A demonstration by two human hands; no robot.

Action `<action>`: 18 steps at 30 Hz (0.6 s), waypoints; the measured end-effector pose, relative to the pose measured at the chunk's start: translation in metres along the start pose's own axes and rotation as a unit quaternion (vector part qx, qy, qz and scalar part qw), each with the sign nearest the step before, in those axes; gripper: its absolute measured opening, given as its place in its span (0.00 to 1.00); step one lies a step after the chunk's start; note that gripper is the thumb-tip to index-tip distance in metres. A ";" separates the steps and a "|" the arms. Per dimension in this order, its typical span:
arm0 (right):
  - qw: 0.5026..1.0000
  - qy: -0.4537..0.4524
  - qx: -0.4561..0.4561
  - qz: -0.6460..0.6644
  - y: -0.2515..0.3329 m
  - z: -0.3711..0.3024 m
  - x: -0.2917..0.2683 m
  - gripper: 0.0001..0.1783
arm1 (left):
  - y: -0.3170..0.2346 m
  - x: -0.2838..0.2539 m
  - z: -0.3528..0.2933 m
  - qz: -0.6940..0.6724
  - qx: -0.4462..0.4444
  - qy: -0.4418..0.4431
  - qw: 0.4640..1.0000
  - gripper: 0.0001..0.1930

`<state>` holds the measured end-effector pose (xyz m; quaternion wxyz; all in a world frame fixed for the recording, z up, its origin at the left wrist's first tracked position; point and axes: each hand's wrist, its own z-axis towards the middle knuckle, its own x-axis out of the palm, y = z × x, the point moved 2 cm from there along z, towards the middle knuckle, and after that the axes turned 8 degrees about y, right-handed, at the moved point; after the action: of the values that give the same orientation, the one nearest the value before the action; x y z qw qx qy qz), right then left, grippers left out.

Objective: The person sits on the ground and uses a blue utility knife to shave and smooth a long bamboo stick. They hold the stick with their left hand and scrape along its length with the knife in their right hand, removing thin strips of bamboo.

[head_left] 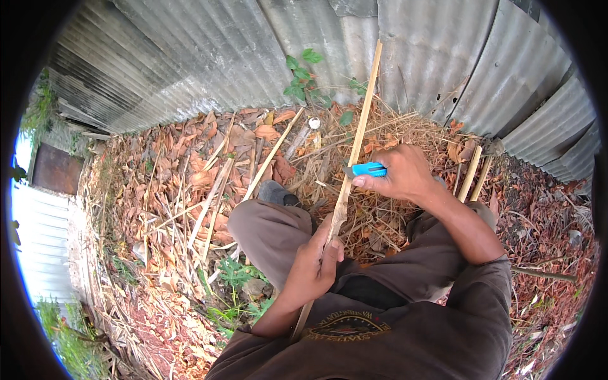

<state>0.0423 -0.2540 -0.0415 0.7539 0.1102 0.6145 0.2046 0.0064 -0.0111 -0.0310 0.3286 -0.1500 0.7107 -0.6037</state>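
From the head view I look down at a long bamboo strip that runs from my lap up toward the corrugated metal wall, and I place everything by that strip. My left hand is clenched around its lower part, just above my knees, with the thumb lying along the wood. My right hand sits higher up and to the strip's right, closed around a blue-handled knife whose tip meets the strip's edge about midway along it. My brown trousers lie under the strip's lower end. To the strip's left, several split bamboo slats rest on dry leaves. To its right, past my right hand, two short pale sticks stand in the litter. A small green plant grows against the wall beside the strip's top.
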 end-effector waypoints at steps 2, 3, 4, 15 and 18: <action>0.999 0.025 -0.038 0.001 0.018 -0.006 0.005 0.36 | -0.005 -0.003 0.003 0.024 -0.014 -0.012 1.000 0.25; 0.998 0.040 -0.056 0.001 0.023 -0.009 0.007 0.35 | -0.007 -0.003 0.004 0.043 -0.022 -0.011 0.999 0.27; 0.998 0.041 -0.049 -0.003 0.023 -0.009 0.011 0.36 | -0.008 -0.003 0.005 0.061 -0.031 -0.011 0.998 0.28; 0.979 -0.029 0.194 -0.054 -0.066 0.033 -0.028 0.46 | -0.002 0.015 -0.004 0.080 0.019 -0.002 0.997 0.26; 0.992 0.022 0.116 -0.049 -0.028 0.022 -0.004 0.47 | -0.001 0.011 -0.004 0.089 0.006 -0.026 0.996 0.28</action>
<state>0.0681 -0.2792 -0.0449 0.7311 0.1624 0.6556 0.0969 -0.0045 -0.0148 -0.0330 0.4002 -0.0996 0.7088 -0.5723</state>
